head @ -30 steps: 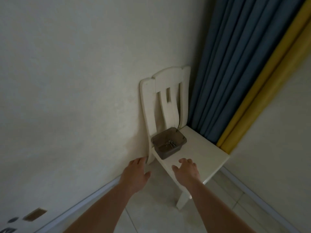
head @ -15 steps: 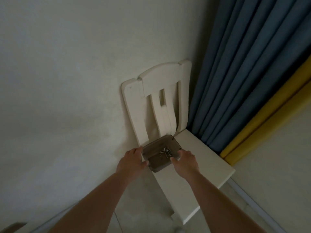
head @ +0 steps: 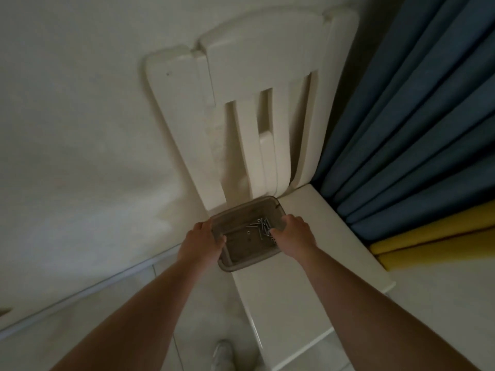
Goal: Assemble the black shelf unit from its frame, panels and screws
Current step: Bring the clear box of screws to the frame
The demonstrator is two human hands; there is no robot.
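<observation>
The screws (head: 261, 228) are lying loose in a small grey tray (head: 245, 257), bunched toward its right side. The tray is sitting on the seat of a white chair (head: 302, 277), close to the backrest. The left hand (head: 201, 243) is gripping the tray's left rim, thumb hooked over the edge. The right hand (head: 294, 235) is gripping the right rim, thumb reaching inside beside the screws. A wall (head: 80, 129) is standing behind the chair, and blue and yellow curtains (head: 417, 135) are hanging just beside it at right. A shoe (head: 223, 354) is showing on the floor below.
</observation>
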